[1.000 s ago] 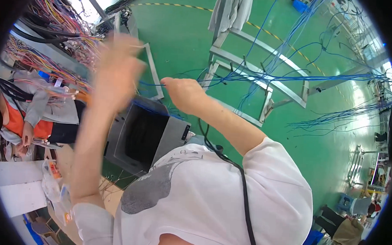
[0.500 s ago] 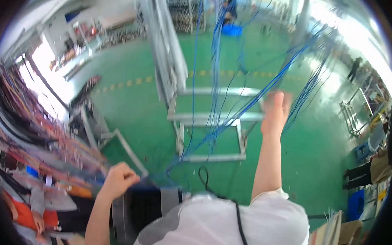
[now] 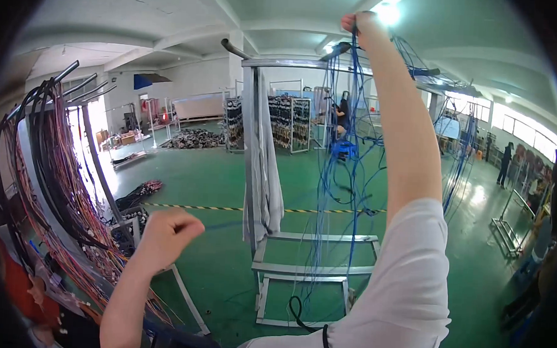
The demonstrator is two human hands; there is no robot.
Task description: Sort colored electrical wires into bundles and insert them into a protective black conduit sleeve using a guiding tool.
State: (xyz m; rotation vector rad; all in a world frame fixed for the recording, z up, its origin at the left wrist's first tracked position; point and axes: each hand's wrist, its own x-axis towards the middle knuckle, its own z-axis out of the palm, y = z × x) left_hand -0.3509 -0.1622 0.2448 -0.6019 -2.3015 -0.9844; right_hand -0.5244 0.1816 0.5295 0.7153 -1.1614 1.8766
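Observation:
My right hand (image 3: 361,22) is raised high near the top of the view, its fingers closed on blue wires (image 3: 359,65) that hang down in long strands. It is beside a dark-tipped hook (image 3: 338,50) at the top of a grey metal rack (image 3: 252,154). Lower on the left, my left hand (image 3: 167,236) is held in front of me with thumb and fingers pinched together. A faint, blurred bluish streak runs rightward from its fingertips; what the pinch holds cannot be made out.
Bundles of black and coloured cables (image 3: 61,158) hang on a rack close at my left. A grey cloth (image 3: 266,173) drapes down the rack post. More blue wires (image 3: 463,154) hang at the right. A person sits by a blue stool (image 3: 344,149) farther back; another person (image 3: 506,164) stands far right.
The view has tilted up, bringing the rack top and ceiling in. My right hand has risen from mid-height to the rack top and is now closed on blue wires. My left hand remains pinched.

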